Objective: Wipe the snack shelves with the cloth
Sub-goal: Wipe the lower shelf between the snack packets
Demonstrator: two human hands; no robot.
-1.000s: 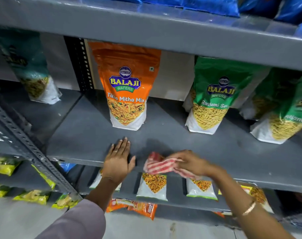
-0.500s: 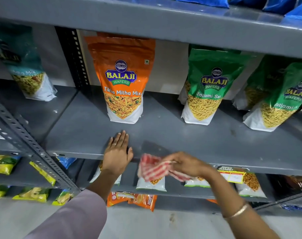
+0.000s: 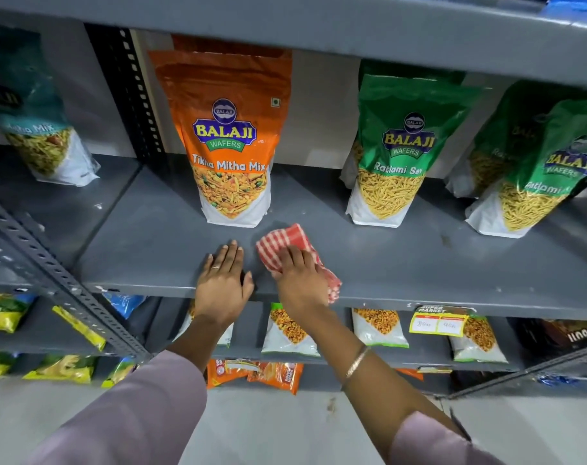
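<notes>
A red-and-white checked cloth (image 3: 281, 245) lies on the grey metal shelf (image 3: 419, 263), just in front of the orange Tikha Mitha Mix pouch (image 3: 230, 139). My right hand (image 3: 300, 281) presses flat on the cloth's near part, fingers pointing to the back of the shelf. My left hand (image 3: 222, 283) rests palm down on the bare shelf right beside it, fingers slightly spread, holding nothing. Part of the cloth sticks out to the right under my right hand, near the shelf's front edge.
Green Ratlami Sev pouches (image 3: 401, 152) stand upright on the right, a teal pouch (image 3: 40, 129) on the left bay. A perforated upright (image 3: 50, 280) slants at the left. Lower shelves hold small snack packets (image 3: 287, 332) and a yellow price tag (image 3: 437, 325).
My right hand has carried the cloth from the front edge up onto the shelf and now lies flat on it. My left hand stays on the shelf.
</notes>
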